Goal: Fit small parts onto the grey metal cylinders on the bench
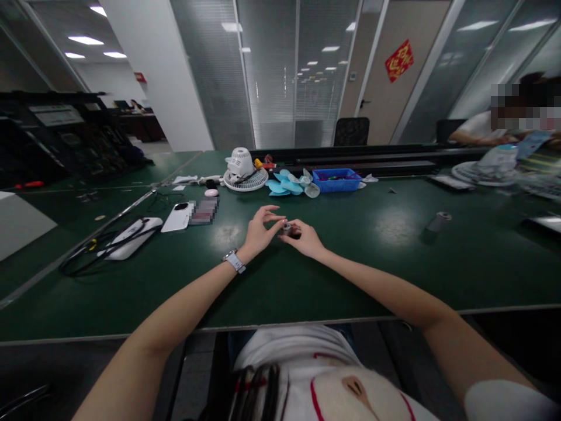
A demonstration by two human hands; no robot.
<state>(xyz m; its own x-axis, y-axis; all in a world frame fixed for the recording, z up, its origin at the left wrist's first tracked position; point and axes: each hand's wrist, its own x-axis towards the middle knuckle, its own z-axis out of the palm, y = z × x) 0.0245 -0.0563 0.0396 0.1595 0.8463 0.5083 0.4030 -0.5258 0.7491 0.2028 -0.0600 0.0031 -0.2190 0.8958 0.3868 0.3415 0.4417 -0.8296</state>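
Observation:
A small grey metal cylinder (pixel 286 229) stands at the middle of the green table, between my two hands. My right hand (pixel 307 237) is closed on it from the right, thumb and forefinger curved around its side. From the left, my left hand (pixel 262 233) reaches its top edge with thumb and forefinger pinched together, while the other fingers stretch out above. Whether a smaller piece lies between those left fingertips is too small to tell. A similar grey cylinder (pixel 439 221) stands apart on the right.
Behind my hands are light-blue fan blades (pixel 287 184), a white fan housing (pixel 241 166) and a blue bin (pixel 336 180). Phones (pixel 177 217) and a cabled white device (pixel 134 238) lie left. Another person (pixel 486 128) sits at far right beside fan parts (pixel 495 166).

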